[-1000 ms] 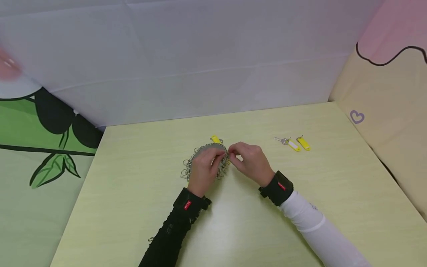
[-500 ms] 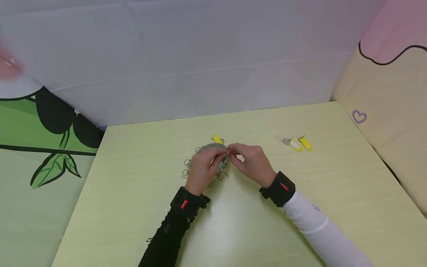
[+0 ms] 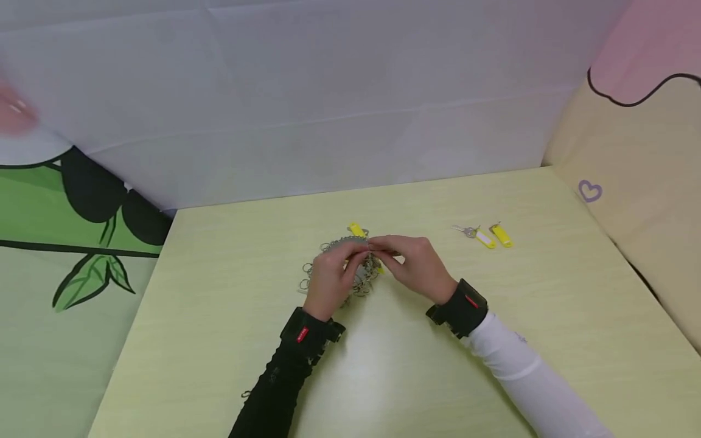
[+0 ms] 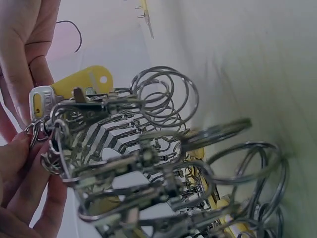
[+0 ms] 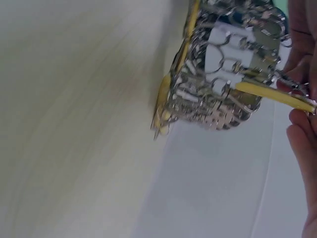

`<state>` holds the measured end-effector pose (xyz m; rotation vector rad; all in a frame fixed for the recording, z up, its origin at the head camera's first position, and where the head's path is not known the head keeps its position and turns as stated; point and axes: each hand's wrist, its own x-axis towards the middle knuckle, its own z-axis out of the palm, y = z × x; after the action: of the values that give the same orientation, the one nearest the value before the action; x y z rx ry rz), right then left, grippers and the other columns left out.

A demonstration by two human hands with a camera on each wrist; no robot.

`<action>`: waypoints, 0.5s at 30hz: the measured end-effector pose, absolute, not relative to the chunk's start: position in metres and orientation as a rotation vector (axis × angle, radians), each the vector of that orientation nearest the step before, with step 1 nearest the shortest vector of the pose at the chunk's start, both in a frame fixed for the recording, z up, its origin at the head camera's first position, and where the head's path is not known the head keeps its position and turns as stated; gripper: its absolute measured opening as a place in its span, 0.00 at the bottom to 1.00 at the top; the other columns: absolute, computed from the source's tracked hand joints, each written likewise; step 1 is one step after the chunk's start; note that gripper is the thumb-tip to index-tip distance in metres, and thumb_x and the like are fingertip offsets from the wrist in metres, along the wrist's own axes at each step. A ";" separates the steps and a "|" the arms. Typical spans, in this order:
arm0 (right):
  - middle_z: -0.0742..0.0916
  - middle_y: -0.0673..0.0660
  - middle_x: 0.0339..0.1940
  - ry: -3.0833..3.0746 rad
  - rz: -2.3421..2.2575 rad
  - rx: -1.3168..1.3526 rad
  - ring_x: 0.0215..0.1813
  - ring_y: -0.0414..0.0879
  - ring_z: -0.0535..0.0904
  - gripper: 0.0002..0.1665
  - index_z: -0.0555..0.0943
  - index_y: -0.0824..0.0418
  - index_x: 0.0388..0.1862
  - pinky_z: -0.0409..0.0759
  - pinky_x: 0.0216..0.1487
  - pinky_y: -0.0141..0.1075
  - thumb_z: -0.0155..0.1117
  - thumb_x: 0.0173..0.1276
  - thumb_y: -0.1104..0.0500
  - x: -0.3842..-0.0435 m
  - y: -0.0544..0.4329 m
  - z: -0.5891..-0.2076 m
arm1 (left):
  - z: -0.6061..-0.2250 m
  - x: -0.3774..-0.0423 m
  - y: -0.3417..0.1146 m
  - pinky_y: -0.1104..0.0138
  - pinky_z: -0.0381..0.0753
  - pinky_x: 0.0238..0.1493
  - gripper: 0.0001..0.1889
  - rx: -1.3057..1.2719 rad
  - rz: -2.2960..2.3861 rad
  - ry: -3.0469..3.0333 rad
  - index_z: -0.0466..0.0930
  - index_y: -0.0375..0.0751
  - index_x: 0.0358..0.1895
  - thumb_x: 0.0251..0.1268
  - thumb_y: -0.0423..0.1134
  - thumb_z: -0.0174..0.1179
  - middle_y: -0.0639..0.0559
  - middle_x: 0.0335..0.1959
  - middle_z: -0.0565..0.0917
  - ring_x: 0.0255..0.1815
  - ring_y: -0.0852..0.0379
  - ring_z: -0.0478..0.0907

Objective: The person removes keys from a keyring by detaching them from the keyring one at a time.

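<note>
A round grey holder [image 3: 359,275] is fringed with metal snap clasps [image 4: 116,166] and loose key rings [image 4: 166,96]. My left hand [image 3: 331,274] pinches a small metal clasp at its right rim. My right hand [image 3: 418,264] meets it fingertip to fingertip, pinching the end of a yellow key tag [image 5: 270,94]. That tag [image 4: 84,82] hangs at the rim beside a silver key-like piece [image 4: 42,101] in the left wrist view. The fingers hide exactly how clasp and ring meet.
Behind the holder lies a yellow tag [image 3: 357,229] on the pale table [image 3: 219,292]. Further right are a key [image 3: 467,231] with a yellow-and-white tag [image 3: 484,238] and another yellow tag [image 3: 501,234]. A white cloth wall [image 3: 306,109] stands behind the table.
My right fingertips have shifted slightly left, against my left fingertips. A yellow edge shows below them at the holder's right side. The left hand stays nearly still.
</note>
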<state>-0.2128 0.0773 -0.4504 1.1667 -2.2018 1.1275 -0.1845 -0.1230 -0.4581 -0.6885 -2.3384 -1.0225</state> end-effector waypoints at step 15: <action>0.93 0.59 0.43 -2.338 1.188 0.921 0.42 0.48 0.92 0.25 0.87 0.64 0.58 0.87 0.36 0.34 0.81 0.61 0.62 -0.200 0.066 -0.452 | -0.459 -0.185 -0.120 0.62 0.88 0.41 0.04 -0.662 -0.960 -2.327 0.87 0.40 0.45 0.72 0.34 0.66 0.47 0.41 0.91 0.41 0.53 0.89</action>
<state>-0.2002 0.0665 -0.4518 0.9208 -2.3379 1.1882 -0.1846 -0.1196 -0.4587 -0.6624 -2.3269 -0.9597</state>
